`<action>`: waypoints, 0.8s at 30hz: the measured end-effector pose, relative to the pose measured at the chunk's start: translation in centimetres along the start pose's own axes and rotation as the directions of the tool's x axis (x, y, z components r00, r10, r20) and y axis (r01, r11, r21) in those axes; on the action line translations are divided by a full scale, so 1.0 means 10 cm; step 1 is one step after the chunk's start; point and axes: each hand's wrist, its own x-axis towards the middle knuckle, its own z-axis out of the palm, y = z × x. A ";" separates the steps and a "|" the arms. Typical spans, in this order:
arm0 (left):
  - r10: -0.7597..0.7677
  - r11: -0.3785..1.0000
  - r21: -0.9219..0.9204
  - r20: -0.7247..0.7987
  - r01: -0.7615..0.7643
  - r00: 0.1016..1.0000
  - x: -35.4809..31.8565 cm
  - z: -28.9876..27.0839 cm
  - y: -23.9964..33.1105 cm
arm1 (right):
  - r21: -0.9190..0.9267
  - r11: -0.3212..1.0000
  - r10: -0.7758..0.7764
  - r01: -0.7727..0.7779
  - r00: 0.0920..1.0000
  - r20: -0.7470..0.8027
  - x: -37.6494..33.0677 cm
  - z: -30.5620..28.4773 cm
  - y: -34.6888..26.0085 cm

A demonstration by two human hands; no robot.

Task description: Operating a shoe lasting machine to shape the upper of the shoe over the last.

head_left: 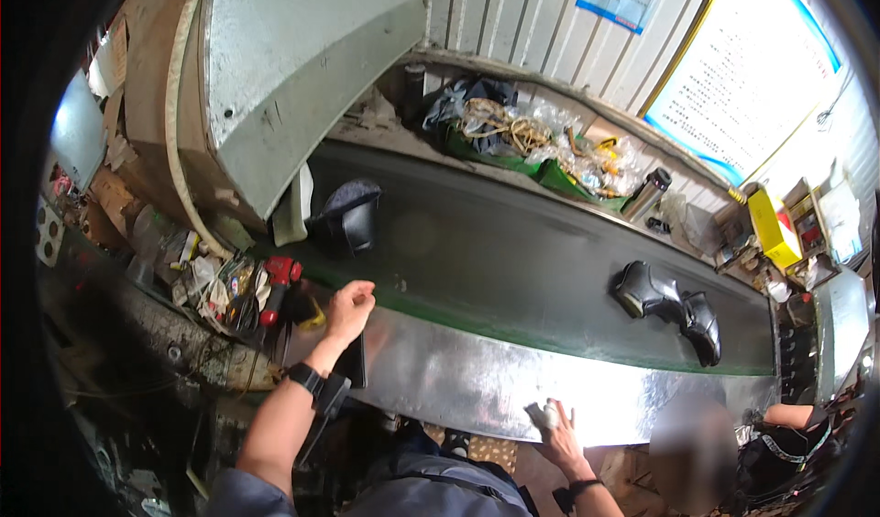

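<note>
My left hand (349,312) is raised over the near edge of the conveyor belt (495,251), fingers loosely bent and nothing visible in them. Beyond it a black shoe (353,216) lies on the belt beside a pale flap at the metal hood's mouth. My right hand (561,436) reaches to the front of the shiny metal ledge (458,366), its fingers spread. Something white wraps one of its fingers. Farther right on the belt lie two more black shoes, one (645,290) behind the other (701,329).
A grey metal hood (312,59) covers the belt's left end. A red power tool (279,290) lies among clutter at left. Bags and cords (532,141) fill the back shelf, beside a dark flask (647,194). Another person's arm (790,415) shows at right.
</note>
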 end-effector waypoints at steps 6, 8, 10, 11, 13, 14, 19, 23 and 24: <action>0.077 0.788 0.615 -0.033 -0.040 0.996 1.32 -0.29 0.09 | 0.583 0.746 0.421 -0.322 0.906 -0.038 -0.34 -0.13 -0.02; 0.103 0.607 0.788 0.056 -0.107 0.993 1.53 -0.34 0.25 | 0.903 0.332 0.597 -0.271 0.802 0.021 -0.22 -0.22 -0.16; -0.237 0.778 0.625 0.386 -0.064 0.892 1.86 -0.31 0.57 | 0.993 0.051 0.646 -0.103 0.762 0.045 0.02 -0.36 -0.36; -0.026 0.772 0.548 0.533 -0.322 0.846 1.89 -0.17 0.73 | 0.996 -0.039 0.620 -0.079 0.780 0.086 0.16 -0.47 -0.46; 0.066 0.833 0.324 0.747 -0.449 0.661 1.85 0.18 1.00 | 0.958 -0.287 0.567 -0.026 0.801 0.192 0.45 -0.66 -0.70; 0.113 0.930 0.097 0.844 -0.355 0.525 1.86 0.28 1.07 | 0.894 -0.446 0.503 0.039 0.837 0.214 0.57 -0.73 -0.80; 0.142 0.990 -0.047 0.335 -0.134 0.931 2.26 0.14 0.50 | 0.744 -0.650 0.476 0.155 0.846 0.240 0.96 -0.82 -0.95; -0.122 0.765 0.580 -0.295 0.279 0.948 2.43 -0.59 -0.46 | 0.633 -0.733 0.603 0.248 0.668 0.436 0.91 -0.63 -0.79; -0.339 0.739 0.484 -0.333 0.468 0.880 2.41 -0.75 -0.62 | 0.627 -0.740 0.589 0.243 0.684 0.430 0.88 -0.58 -0.73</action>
